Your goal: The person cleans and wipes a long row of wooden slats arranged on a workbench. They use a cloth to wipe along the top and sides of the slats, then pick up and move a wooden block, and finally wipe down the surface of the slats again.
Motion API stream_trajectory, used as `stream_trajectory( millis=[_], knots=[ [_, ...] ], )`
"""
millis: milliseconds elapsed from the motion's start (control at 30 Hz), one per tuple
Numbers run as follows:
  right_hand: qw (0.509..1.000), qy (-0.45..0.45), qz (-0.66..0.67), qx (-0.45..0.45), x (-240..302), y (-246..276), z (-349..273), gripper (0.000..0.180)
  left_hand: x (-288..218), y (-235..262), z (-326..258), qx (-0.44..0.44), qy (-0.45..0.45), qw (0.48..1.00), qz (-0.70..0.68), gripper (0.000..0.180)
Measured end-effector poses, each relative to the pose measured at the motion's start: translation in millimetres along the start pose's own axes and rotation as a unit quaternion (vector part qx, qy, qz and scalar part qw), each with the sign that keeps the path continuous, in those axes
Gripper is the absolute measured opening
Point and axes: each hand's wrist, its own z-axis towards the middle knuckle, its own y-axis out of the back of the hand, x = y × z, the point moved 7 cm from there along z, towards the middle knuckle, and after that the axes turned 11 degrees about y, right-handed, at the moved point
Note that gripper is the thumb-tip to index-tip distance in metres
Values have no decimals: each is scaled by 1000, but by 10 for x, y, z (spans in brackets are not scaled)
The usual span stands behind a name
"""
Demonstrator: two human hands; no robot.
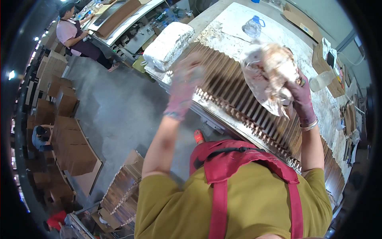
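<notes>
My right hand [303,98], in a purple-stained glove with a bracelet at the wrist, grips a crumpled white rag [267,73] blotched with brown. The rag hangs over a long row of dark brown wooden strips [225,73], laid side by side on the worktable [230,30], and hides part of them. My left hand [185,87], also gloved, is raised near the table's edge at the left end of the row. Motion smears its fingers, so whether it holds anything cannot be made out.
A white wrapped bundle [169,45] lies at the table's left corner. Farther back stands a clear jug with a blue handle [253,27]; a squeeze bottle [321,81] is on the right beside a cardboard box [333,81]. Stacked cartons [73,145] and a co-worker [79,38] are at left.
</notes>
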Motion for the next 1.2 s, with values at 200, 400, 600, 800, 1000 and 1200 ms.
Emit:
stream_trajectory(
  millis=[200,400,600,800,1000,1200],
  knots=[
    [827,193,-450,277,-530,-1256,307,81,1186,1203,223,-120,-90,942,301,61],
    [919,-65,-273,277,-919,-1353,605,58,1456,1048,491,-97,-107,887,439,89],
    [933,168,-273,161,-593,-1878,2096,61,1492,1005,536,-109,-149,874,449,82],
    [778,178,-456,394,-1174,-3150,1660,45,1560,1057,493,-146,-160,860,463,79],
    [848,102,-20,520,-708,-3112,1190,40,1937,1077,677,-136,-181,855,467,69],
    [906,64,-312,279,-1178,-2682,1993,39,1401,975,532,-132,-184,873,433,81]
  ],
)
